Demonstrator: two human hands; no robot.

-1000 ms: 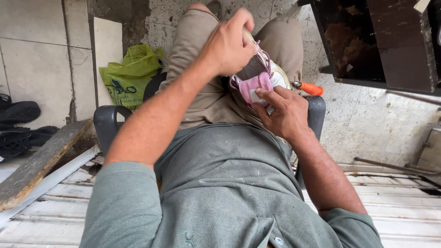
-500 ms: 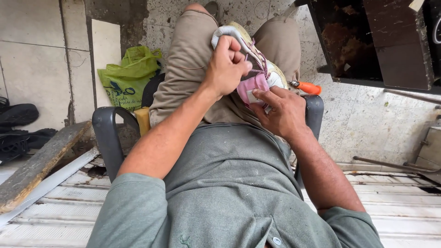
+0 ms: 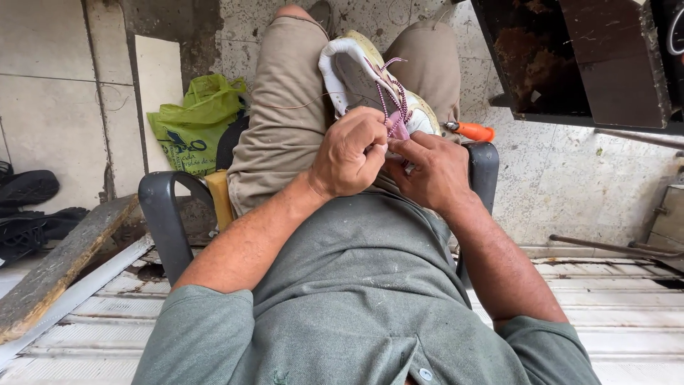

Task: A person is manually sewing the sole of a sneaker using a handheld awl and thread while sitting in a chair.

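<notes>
**A:** So nearest to us it's all grey-green shirt (image 3: 370, 299) and forearms. The person is sitting in a dark armchair (image 3: 165, 217), and both hands are working together right at the lap. Left hand (image 3: 350, 153) is curling into a near fist, fingertips pinching something tiny at the pink tongue (image 3: 396, 128) of a sneaker (image 3: 356, 71). Right hand (image 3: 438, 171) is pressing in from the other side, thumb and forefinger closing on that same spot.

**B:** Where's the shoe sitting, exactly?

**A:** It's lying between the thighs on the khaki trousers (image 3: 274, 121), opening facing the person, toe pointing away. My guess is they're mid-stitch or mid-lacing at the tongue, since a thin thread (image 3: 299, 105) is trailing off across the left thigh and the purple-and-white lace (image 3: 390, 96) is hanging loose. I'd say the next bit needs a careful pull with the shoe held steady.

**B:** Needle?

**A:** Can't tell. Whatever's being pinched is hiding behind the fingers. The sole and toe are out of sight too.

**B:** And further back?

**A:** An orange-handled tool (image 3: 470, 131) is peeking past the right arm of the chair, tip covered. A green bag (image 3: 196, 121) is slumping against the wall, and dark shoes (image 3: 28, 189) are getting cut off at the left edge. That dark wooden thing (image 3: 577, 57) up top right, I can't make out.
</notes>
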